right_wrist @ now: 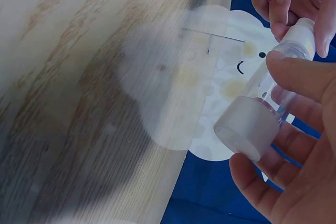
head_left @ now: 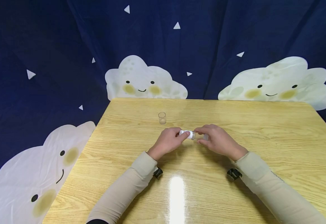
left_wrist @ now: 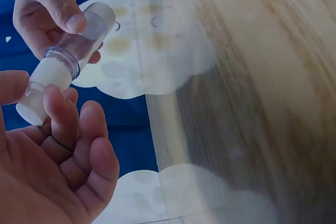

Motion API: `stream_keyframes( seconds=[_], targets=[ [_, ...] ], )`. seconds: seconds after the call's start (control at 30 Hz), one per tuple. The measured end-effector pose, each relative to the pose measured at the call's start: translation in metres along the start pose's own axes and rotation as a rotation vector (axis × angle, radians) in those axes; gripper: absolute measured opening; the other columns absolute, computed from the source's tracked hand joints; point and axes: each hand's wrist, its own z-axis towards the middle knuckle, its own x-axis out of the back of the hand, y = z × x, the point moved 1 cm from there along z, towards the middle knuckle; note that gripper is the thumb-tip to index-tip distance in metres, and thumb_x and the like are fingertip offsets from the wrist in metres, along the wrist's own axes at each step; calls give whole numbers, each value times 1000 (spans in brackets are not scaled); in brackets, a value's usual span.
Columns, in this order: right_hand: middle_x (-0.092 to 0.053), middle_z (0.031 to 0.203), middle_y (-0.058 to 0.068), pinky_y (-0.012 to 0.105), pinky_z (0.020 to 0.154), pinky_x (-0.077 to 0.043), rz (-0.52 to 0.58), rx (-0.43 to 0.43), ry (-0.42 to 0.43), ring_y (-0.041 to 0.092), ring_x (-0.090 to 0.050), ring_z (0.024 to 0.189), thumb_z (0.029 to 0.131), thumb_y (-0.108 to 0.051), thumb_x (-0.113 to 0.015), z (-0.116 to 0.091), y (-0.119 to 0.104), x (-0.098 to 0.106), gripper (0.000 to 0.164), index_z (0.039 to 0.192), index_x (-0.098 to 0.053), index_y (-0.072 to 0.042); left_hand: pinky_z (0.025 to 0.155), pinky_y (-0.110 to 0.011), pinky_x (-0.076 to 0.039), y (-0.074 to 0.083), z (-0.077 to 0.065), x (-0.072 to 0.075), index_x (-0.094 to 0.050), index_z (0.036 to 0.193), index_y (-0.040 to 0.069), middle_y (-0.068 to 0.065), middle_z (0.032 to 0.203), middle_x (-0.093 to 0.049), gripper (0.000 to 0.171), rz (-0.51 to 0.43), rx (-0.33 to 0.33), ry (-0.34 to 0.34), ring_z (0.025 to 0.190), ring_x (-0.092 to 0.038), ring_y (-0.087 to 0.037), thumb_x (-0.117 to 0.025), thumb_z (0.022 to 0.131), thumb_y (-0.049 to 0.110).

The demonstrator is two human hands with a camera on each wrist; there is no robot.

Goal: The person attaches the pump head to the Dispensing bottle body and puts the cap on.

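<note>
Both hands are on a small clear bottle (right_wrist: 249, 127) with a white base and a white top, tilted on its side above the table. My left hand (head_left: 168, 140) pinches the white top (left_wrist: 48, 74) between thumb and fingers. The right hand (head_left: 219, 141) grips the clear body, its thumb (right_wrist: 296, 74) along one side and the fingers curled around the other. In the left wrist view, a clear ring shows where the white top meets the body. A small clear cap (head_left: 162, 118) stands on the table beyond the left hand.
The wooden table (head_left: 109, 180) extends around both forearms, with a bright light reflection near its front. Behind it hangs a dark blue curtain (head_left: 202, 46) with smiling clouds and white triangles. A dark wrist mount (head_left: 158, 173) sits under the left cuff, another under the right.
</note>
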Motion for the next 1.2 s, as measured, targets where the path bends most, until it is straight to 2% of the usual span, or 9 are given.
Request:
stream_keyframes(
  seconds=[0.57,0.77,0.97,1.2],
  targets=[
    [-73,110,11,44,86,-56,-15,-13,-31,26,-69,99,87,-17,-76,-1,1,-2,36,121,-69,-7,50,-23,-34,-1,0,-1,-58,73,16,4,61,-49,39,-6,-27,-26,52,-42,-10,-55,99,46],
    [-73,110,12,44,85,-56,-8,-3,-27,26,-68,98,87,-17,-76,-2,1,-1,36,121,-69,-7,51,-21,-36,0,-1,-1,-64,85,14,4,66,-53,28,-3,-65,-21,56,-45,-8,-61,96,40],
    [-73,109,11,43,81,-55,-3,-12,-32,25,-68,95,87,-16,-77,-2,0,-2,35,120,-70,-8,53,-22,-44,-2,-2,0,-66,107,13,-1,85,-65,21,-44,-85,-52,64,-55,-8,-66,94,29],
    [-73,106,10,41,78,-55,-5,-25,-39,25,-67,92,87,-17,-77,-2,-1,-4,35,120,-69,-8,53,-22,-45,-3,-3,1,-64,112,15,-1,91,-64,22,-49,-109,-70,63,-55,-10,-67,94,25]
  ],
)
